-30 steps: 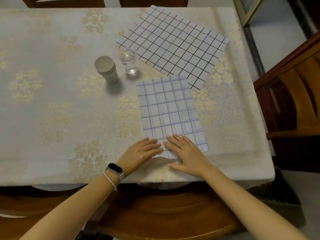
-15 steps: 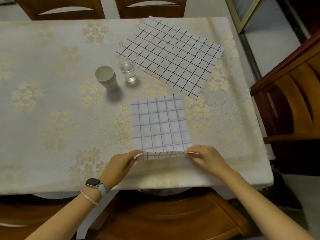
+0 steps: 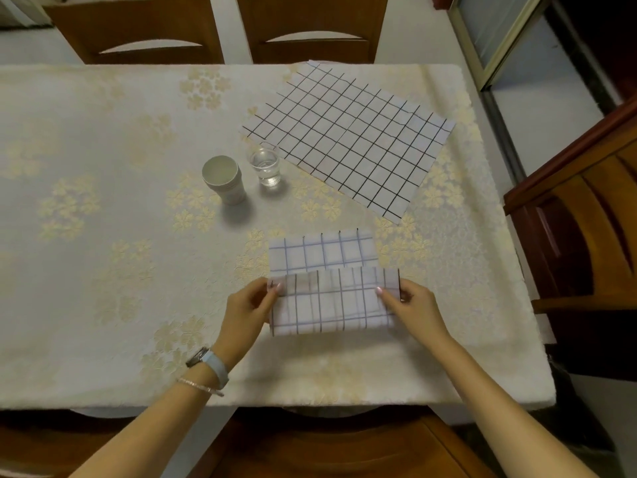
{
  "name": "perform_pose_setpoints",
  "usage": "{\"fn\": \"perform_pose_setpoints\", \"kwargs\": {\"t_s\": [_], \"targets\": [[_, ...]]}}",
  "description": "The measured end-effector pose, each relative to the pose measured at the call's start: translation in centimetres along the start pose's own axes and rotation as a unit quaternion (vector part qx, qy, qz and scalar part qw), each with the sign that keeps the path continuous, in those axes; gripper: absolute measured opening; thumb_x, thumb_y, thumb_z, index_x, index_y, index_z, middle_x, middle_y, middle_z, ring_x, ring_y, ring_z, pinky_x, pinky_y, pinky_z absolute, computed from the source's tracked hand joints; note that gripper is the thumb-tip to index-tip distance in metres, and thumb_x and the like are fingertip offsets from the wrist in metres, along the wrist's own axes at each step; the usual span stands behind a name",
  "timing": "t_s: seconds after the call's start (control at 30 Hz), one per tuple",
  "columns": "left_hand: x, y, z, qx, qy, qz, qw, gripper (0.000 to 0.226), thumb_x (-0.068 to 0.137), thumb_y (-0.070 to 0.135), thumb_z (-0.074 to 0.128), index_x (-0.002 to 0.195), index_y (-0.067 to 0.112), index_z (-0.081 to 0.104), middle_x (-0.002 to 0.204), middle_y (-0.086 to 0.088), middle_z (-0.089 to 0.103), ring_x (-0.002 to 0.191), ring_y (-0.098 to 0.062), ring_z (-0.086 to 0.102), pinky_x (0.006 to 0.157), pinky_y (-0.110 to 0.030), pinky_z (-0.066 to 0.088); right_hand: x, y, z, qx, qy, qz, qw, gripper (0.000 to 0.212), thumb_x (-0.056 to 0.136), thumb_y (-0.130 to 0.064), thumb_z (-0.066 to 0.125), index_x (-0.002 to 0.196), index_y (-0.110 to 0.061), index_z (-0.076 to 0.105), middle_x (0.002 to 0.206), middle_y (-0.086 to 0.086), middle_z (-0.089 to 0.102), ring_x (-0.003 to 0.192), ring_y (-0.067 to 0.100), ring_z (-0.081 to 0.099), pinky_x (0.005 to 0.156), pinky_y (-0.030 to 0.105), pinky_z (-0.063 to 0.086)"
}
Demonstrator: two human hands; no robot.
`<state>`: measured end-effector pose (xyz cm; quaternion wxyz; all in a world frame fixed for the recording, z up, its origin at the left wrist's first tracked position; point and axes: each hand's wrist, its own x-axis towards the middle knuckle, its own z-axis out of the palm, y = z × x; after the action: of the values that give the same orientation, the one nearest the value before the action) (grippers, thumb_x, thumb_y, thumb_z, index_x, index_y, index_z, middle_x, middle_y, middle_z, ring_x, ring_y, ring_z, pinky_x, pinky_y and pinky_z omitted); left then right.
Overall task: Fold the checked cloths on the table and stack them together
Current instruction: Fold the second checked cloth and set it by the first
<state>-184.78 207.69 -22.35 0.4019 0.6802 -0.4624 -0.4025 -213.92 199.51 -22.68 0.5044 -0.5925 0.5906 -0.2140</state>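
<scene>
Where the hands meet the cloth: the left hand (image 3: 246, 307) pinches the left end of the raised flap and the right hand (image 3: 410, 307) pinches the right end, fingers curled round the edge.
Blue-checked cloth (image 3: 320, 253): it sits near the table's front right, its near part held up and doubled over, its far strip flat on the tablecloth.
Black-checked cloth (image 3: 348, 139): it lies flat and skewed at the far right, its near corner close to the blue one but apart, its far corner at the table's back edge.
Edges: a bare strip separates the fold from the front edge, and the right edge is near.
Open room: there is wide bare tablecloth (image 3: 103, 201) left of the hands.
Paper cup (image 3: 224, 181) and glass (image 3: 265, 165): they stand side by side, the glass just beside the black-checked cloth.
Room: two wooden chairs (image 3: 138, 29) stand behind the table and another (image 3: 586, 219) at the right, on pale floor.
</scene>
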Motion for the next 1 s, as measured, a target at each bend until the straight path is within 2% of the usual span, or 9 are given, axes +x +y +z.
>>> {"fn": "perform_pose_setpoints", "kwargs": {"t_s": [0.1, 0.2, 0.3, 0.4, 0.53, 0.7, 0.9, 1.0], "targets": [[2.8, 0.3, 0.4, -0.005, 0.024, -0.022, 0.999, 0.020, 0.094, 0.026, 0.059, 0.079, 0.013, 0.063, 0.072, 0.005, 0.062, 0.069, -0.011, 0.058, 0.060, -0.031, 0.052, 2.3, -0.8, 0.6, 0.007, 0.037, 0.014, 0.999, 0.014, 0.087, -0.027, 0.072, 0.100, -0.023, 0.071, 0.083, -0.017, 0.070, 0.071, -0.009, 0.066, 0.063, 0.010, 0.052], [5.0, -0.2, 0.7, 0.011, 0.053, -0.044, 0.998, 0.026, 0.095, 0.026, 0.060, 0.078, 0.007, 0.061, 0.072, -0.010, 0.060, 0.068, -0.015, 0.051, 0.062, -0.030, 0.044, 4.7, -1.3, 1.1, 0.009, 0.067, 0.029, 0.997, 0.013, 0.084, -0.028, 0.075, 0.088, -0.016, 0.072, 0.078, -0.011, 0.071, 0.070, 0.001, 0.067, 0.062, 0.015, 0.054], [6.5, -0.8, 1.0, 0.041, 0.084, -0.066, 0.993, 0.027, 0.095, 0.026, 0.061, 0.073, 0.010, 0.059, 0.067, -0.001, 0.056, 0.063, -0.011, 0.046, 0.060, -0.021, 0.038, 6.8, -1.2, 1.6, -0.016, 0.085, 0.039, 0.995, 0.023, 0.084, -0.029, 0.075, 0.076, -0.009, 0.068, 0.066, -0.001, 0.066, 0.061, 0.008, 0.057, 0.055, 0.016, 0.045], [7.8, -1.8, 1.3, 0.092, 0.112, -0.099, 0.984, 0.024, 0.093, 0.034, 0.062, 0.076, 0.018, 0.061, 0.070, 0.005, 0.061, 0.064, -0.009, 0.053, 0.058, -0.022, 0.039, 8.4, -1.1, 2.0, -0.034, 0.097, 0.050, 0.993, 0.023, 0.085, -0.029, 0.074, 0.077, -0.008, 0.069, 0.069, 0.009, 0.067, 0.064, 0.013, 0.056, 0.058, 0.021, 0.044], [8.8, -2.5, 1.6, 0.133, 0.135, -0.149, 0.971, 0.021, 0.091, 0.039, 0.063, 0.082, 0.021, 0.064, 0.075, 0.008, 0.065, 0.070, -0.011, 0.060, 0.058, -0.024, 0.045, 9.5, -1.3, 2.3, -0.049, 0.112, 0.076, 0.990, 0.018, 0.085, -0.027, 0.074, 0.084, -0.009, 0.072, 0.073, 0.003, 0.068, 0.068, 0.012, 0.061, 0.057, 0.013, 0.043], [9.3, -2.1, 2.0, 0.153, 0.163, -0.181, 0.958, 0.022, 0.090, 0.040, 0.064, 0.081, 0.020, 0.063, 0.070, 0.009, 0.062, 0.064, -0.009, 0.055, 0.053, -0.022, 0.038, 10.1, -1.5, 2.7, -0.059, 0.128, 0.103, 0.985, 0.020, 0.085, -0.029, 0.075, 0.087, -0.009, 0.072, 0.077, 0.000, 0.068, 0.067, 0.005, 0.059, 0.056, 0.013, 0.041], [9.4, -2.1, 2.2, 0.162, 0.181, -0.178, 0.954, 0.025, 0.089, 0.038, 0.067, 0.080, 0.016, 0.060, 0.068, 0.003, 0.060, 0.062, -0.014, 0.054, 0.053, -0.022, 0.039, 10.4, -1.8, 2.9, -0.080, 0.142, 0.115, 0.980, 0.023, 0.083, -0.031, 0.076, 0.086, -0.008, 0.072, 0.080, 0.001, 0.070, 0.076, 0.015, 0.064, 0.057, 0.015, 0.042], [9.3, -2.2, 2.2, 0.154, 0.193, -0.172, 0.954, 0.027, 0.086, 0.037, 0.071, 0.085, 0.014, 0.059, 0.071, 0.002, 0.060, 0.066, -0.017, 0.055, 0.054, -0.022, 0.040, 10.2, -1.8, 3.0, -0.095, 0.148, 0.107, 0.979, 0.021, 0.082, -0.032, 0.076, 0.084, -0.012, 0.070, 0.076, -0.003, 0.067, 0.078, 0.018, 0.066, 0.057, 0.018, 0.045]]}}
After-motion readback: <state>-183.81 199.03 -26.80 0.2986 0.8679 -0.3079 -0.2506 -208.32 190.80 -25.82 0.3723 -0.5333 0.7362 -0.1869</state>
